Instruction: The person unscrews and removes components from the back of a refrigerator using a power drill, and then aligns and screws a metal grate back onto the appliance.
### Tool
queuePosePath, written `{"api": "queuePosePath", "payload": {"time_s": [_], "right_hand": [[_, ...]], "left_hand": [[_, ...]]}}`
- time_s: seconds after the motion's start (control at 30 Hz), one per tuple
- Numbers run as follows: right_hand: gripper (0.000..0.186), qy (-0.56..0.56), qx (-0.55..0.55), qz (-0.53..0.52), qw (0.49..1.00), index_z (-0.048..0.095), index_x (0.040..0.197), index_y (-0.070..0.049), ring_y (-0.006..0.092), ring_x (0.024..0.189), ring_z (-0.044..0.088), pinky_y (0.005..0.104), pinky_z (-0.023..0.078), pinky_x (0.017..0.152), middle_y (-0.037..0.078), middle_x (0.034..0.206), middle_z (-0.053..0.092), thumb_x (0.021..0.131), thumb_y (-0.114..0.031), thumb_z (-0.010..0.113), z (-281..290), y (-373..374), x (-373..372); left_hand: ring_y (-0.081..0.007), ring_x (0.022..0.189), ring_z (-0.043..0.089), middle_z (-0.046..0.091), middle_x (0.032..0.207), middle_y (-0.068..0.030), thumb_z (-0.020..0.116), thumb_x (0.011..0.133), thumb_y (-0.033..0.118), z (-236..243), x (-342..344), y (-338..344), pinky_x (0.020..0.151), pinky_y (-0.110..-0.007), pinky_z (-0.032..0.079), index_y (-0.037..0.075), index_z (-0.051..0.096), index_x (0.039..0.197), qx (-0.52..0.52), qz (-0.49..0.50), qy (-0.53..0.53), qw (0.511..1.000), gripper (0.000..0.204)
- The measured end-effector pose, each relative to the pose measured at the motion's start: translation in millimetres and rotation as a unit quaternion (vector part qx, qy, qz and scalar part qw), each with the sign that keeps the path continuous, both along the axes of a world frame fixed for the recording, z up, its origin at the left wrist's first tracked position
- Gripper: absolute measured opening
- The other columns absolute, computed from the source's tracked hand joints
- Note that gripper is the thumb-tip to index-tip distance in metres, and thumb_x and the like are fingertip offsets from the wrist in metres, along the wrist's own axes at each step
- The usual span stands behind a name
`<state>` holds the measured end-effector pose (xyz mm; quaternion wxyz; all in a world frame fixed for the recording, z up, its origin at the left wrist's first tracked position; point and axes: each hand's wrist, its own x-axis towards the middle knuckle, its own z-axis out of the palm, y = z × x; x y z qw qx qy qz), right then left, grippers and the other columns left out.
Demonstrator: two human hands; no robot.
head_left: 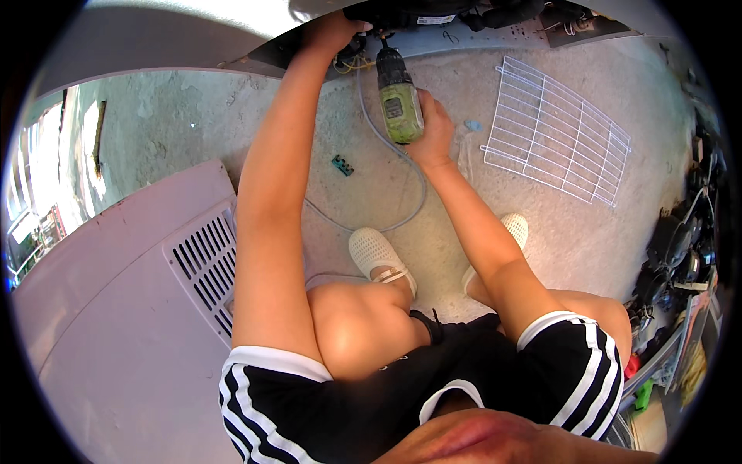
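Note:
My right hand is wrapped round the grip of a green and black cordless drill. The drill's chuck points away from me, its tip at the open underside of a grey metal appliance cabinet. My left hand reaches into that opening, left of the drill tip. One fingertip shows beside dark parts; the other fingers are hidden or too dark to read. Thin yellow wires hang just below the left hand. Inside the cabinet sits a black component with a white label.
A grey cable loops over the concrete floor. A white wire rack lies at the right. The small teal piece lies between my arms. On the left is a large vented panel; dark clutter lines the right edge.

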<state>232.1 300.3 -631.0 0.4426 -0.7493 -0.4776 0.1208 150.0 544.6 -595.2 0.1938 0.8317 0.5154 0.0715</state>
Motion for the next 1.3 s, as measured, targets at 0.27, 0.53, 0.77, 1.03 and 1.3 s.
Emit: {"api": "queuePosePath", "payload": {"time_s": [0.27, 0.53, 0.77, 1.03, 1.3], "right_hand": [[0.044, -0.077, -0.007, 0.012, 0.997, 0.059, 0.106, -0.011, 0.0333, 0.084, 0.061, 0.0408, 0.048, 0.070, 0.011, 0.091, 0.065, 0.064, -0.010, 0.073, -4, -16, 4], [0.037, -0.102, -0.023, 0.150, 0.983, 0.061, 0.105, -0.010, 0.0333, 0.085, 0.062, 0.0407, 0.049, 0.072, 0.011, 0.093, 0.066, 0.069, -0.012, 0.070, 22, -44, 39], [0.037, -0.140, -0.138, 0.361, 0.912, 0.061, 0.103, -0.010, 0.0338, 0.085, 0.062, 0.0428, 0.049, 0.072, 0.011, 0.089, 0.066, 0.068, -0.014, 0.071, 87, -91, 104], [0.032, -0.131, -0.305, 0.358, 0.873, 0.063, 0.098, -0.009, 0.0350, 0.084, 0.062, 0.0435, 0.049, 0.073, 0.012, 0.087, 0.066, 0.068, -0.017, 0.072, 165, -182, 135], [0.037, -0.102, -0.317, 0.200, 0.921, 0.064, 0.104, -0.008, 0.0349, 0.087, 0.063, 0.0431, 0.049, 0.075, 0.014, 0.093, 0.068, 0.070, -0.016, 0.075, 155, -226, 131]], "left_hand": [[-0.0371, 0.114, 0.057, 0.061, 0.117, -0.0246, 0.079, 0.067, 0.038, 7, 1, 5, 0.096, -0.044, 0.044, 0.000, 0.056, 0.121, -0.037, -0.015, -0.041, 0.998, 0.070], [-0.0359, 0.123, 0.050, 0.055, 0.130, -0.0212, 0.077, 0.070, 0.039, -1, 3, 18, 0.102, -0.043, 0.040, 0.004, 0.051, 0.131, -0.013, -0.096, -0.051, 0.994, 0.075], [-0.0343, 0.126, 0.048, 0.054, 0.133, -0.0175, 0.086, 0.062, 0.033, -30, 4, 31, 0.105, -0.040, 0.038, 0.004, 0.049, 0.133, 0.053, -0.133, -0.088, 0.986, 0.085], [-0.0366, 0.130, 0.043, 0.049, 0.137, -0.0214, 0.057, 0.088, 0.053, -4, 3, 34, 0.107, -0.043, 0.035, 0.002, 0.046, 0.135, -0.076, -0.052, -0.091, 0.992, 0.070], [-0.0364, 0.126, 0.046, 0.054, 0.131, -0.0197, 0.054, 0.090, 0.046, -8, 16, 10, 0.105, -0.046, 0.035, 0.006, 0.052, 0.129, 0.120, -0.040, -0.087, 0.988, 0.056]]}}
